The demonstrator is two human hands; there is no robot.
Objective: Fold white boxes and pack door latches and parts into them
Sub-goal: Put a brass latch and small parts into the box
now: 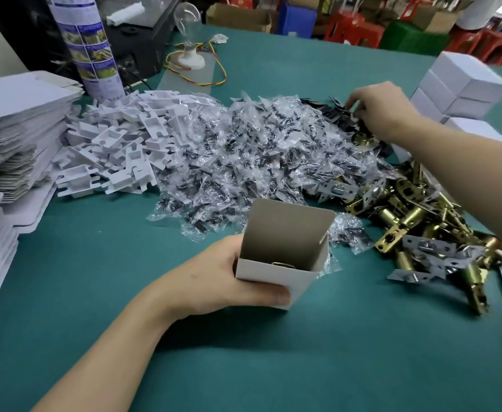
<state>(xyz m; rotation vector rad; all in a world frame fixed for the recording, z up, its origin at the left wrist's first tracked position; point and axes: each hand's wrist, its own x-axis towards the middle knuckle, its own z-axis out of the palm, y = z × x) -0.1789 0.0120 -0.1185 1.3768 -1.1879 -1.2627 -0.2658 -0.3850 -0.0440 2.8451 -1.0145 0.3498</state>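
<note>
My left hand [214,281] grips an open white box [276,272] upright over the green table, its lid flap standing up; a brass part edge shows inside it. My right hand [380,110] reaches to the far right of the pile, fingers pinched among small black parts [340,111]; what it holds is hidden. Brass door latches [416,230] lie heaped at the right. Clear bags of screws [243,156] fill the middle. White cardboard inserts [116,144] are piled to the left of them.
Stacks of flat unfolded boxes [15,135] stand at the left edge. Folded white boxes [463,84] are stacked at the far right. A spray can [90,46], a bulb on a wired base [188,40] and a black device sit at the back.
</note>
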